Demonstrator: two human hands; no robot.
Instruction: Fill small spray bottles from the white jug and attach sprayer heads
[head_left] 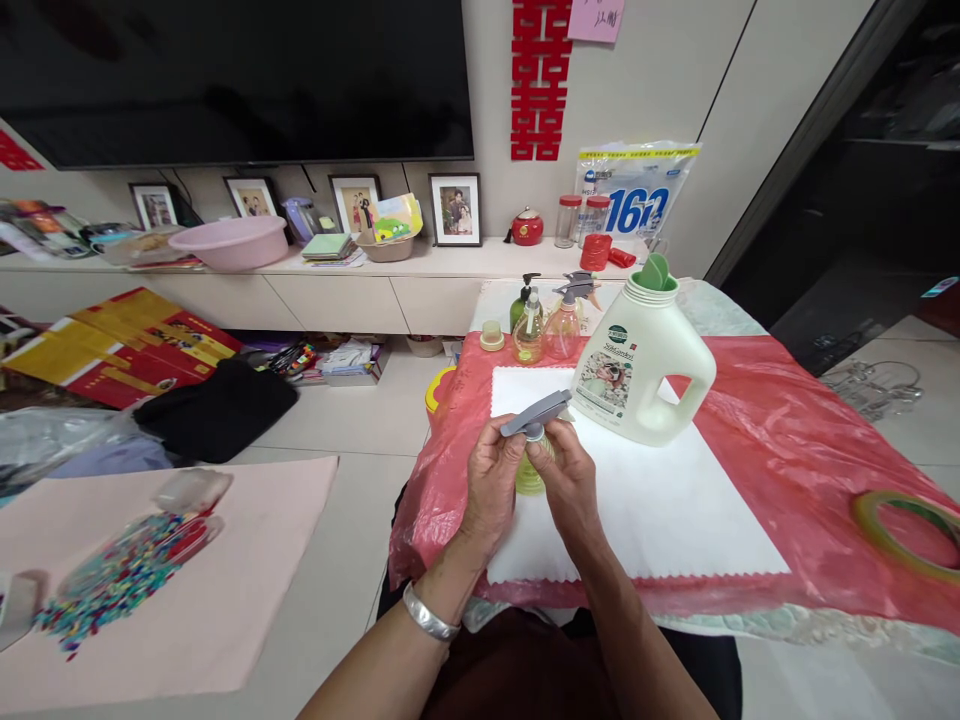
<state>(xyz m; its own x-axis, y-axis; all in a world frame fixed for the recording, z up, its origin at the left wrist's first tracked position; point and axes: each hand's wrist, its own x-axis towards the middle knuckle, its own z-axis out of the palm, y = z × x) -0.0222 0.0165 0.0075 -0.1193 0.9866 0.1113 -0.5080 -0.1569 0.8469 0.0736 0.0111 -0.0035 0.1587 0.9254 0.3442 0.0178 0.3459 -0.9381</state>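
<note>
Both hands are closed around a small spray bottle with a clear yellow-green body [529, 480] and a grey trigger head [537, 412]. My left hand [489, 478] pinches the collar under the head, its thumb in front. My right hand [568, 478] grips the neck and upper body from the other side. The head is seated on the neck, but how tightly I cannot tell. Fingers hide much of the bottle. Just beyond, a pale green detergent jug [637, 350] stands on a white scalloped sheet [637, 520], a green cap [655, 270] in its mouth.
Behind the sheet stand a green pump bottle [517, 312], a yellowish bottle [528, 340], a pink spray bottle [562, 332] and a cream cap [491, 337]. Red plastic [787, 430] covers the table. A tape roll [870, 520] lies right; colourful beads [127, 570] lie on a left table.
</note>
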